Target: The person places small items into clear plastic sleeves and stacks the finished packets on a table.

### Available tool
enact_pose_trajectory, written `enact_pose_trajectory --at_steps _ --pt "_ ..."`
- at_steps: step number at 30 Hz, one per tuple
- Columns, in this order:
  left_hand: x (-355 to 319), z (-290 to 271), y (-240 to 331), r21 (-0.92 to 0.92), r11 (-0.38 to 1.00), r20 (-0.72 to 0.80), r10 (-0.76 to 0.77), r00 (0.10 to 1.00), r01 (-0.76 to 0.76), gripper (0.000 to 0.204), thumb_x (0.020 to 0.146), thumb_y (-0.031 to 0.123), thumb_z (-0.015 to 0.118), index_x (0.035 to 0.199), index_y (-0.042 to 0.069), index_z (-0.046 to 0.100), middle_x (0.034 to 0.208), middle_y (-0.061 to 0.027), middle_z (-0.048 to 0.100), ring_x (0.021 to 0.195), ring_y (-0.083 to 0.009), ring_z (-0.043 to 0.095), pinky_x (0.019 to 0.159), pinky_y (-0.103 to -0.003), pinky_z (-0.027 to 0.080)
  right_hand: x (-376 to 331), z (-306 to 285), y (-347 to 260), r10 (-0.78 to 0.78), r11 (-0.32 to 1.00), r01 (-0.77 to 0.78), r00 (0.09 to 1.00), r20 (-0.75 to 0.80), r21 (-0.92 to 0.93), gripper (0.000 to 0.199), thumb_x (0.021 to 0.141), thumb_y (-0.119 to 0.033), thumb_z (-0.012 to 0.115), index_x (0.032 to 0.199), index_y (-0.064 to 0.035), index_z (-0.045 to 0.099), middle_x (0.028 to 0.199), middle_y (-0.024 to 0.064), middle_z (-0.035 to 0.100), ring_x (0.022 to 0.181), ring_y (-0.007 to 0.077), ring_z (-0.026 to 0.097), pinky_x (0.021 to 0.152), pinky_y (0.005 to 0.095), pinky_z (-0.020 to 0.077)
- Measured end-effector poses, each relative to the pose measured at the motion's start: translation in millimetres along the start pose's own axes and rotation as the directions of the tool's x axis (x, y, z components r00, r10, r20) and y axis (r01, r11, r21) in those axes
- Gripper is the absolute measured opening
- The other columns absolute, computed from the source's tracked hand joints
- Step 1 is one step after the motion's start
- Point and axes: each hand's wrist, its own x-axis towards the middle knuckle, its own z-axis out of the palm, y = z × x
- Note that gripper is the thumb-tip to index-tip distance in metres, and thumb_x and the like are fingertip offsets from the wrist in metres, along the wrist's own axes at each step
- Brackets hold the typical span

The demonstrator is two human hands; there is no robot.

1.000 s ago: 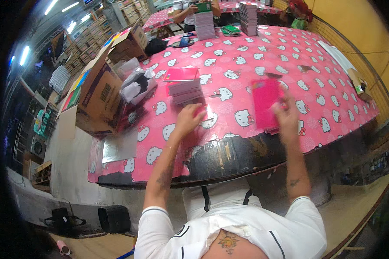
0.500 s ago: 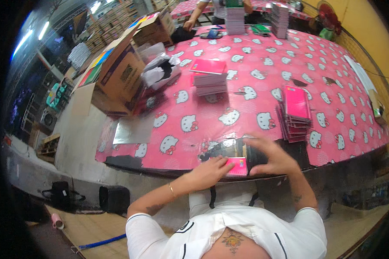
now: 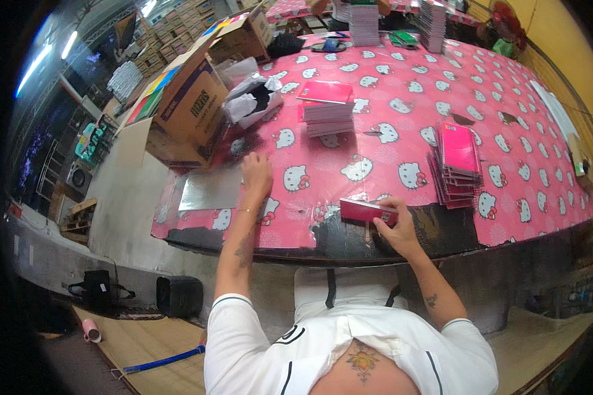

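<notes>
Pinching between thumb and fingers, the right hand [image 3: 400,230] is working over a cartoon-print table [image 3: 387,170]. A spiral-notebook stack [image 3: 459,148] is standing beyond that hand, rightward; farther left, the left hand [image 3: 257,176] is hanging beside a silver sheet [image 3: 209,189], its grip unclear. One pink notebook [image 3: 357,210] is extending leftward from the nearer right hand's hold, long axis running side to side.

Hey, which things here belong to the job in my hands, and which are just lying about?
Seemingly the job:
pink notebook, in your right hand
centre stack
right stack
perhaps the silver sheet, near your left hand

Probably just lying about:
plastic bag
pink cup
blue strap
black bin
</notes>
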Motion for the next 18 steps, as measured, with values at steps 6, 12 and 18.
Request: enact_pose_trajectory --at_steps 6,12,18 --pt "-7 -6 0 -0.042 0.997 -0.137 0.056 0.989 -0.062 0.026 0.092 0.028 0.058 0.107 0.007 0.060 0.113 -0.0137 0.057 0.109 -0.0343 0.051 0.087 -0.050 0.042 -7 7 10 0.102 0.986 -0.098 0.995 -0.019 0.133 0.035 0.082 0.000 0.071 0.113 -0.0033 0.055 0.097 0.0064 0.064 0.091 0.0139 0.063 0.082 0.0283 0.0501" --pt "-13 -22 24 -0.329 0.944 -0.126 -0.031 0.992 -0.012 0.025 0.098 0.026 0.051 0.105 0.003 0.058 0.106 -0.0199 0.060 0.096 -0.0347 0.058 0.079 -0.047 0.045 2 3 2 0.228 0.965 -0.237 0.970 0.088 0.111 0.023 0.085 -0.002 0.070 0.107 -0.0029 0.063 0.095 0.0043 0.067 0.086 0.0112 0.062 0.077 0.0264 0.0495" --pt "-102 -105 145 -0.913 0.279 0.270 -0.134 0.954 0.298 0.030 0.106 0.026 0.043 0.111 0.000 0.055 0.098 -0.0107 0.061 0.084 -0.0163 0.055 0.075 -0.034 0.046 6 2 20 0.154 0.969 -0.177 0.978 0.141 0.173 0.020 0.089 -0.002 0.067 0.109 -0.0038 0.068 0.100 0.0004 0.065 0.081 0.0061 0.056 0.069 0.0216 0.0453"
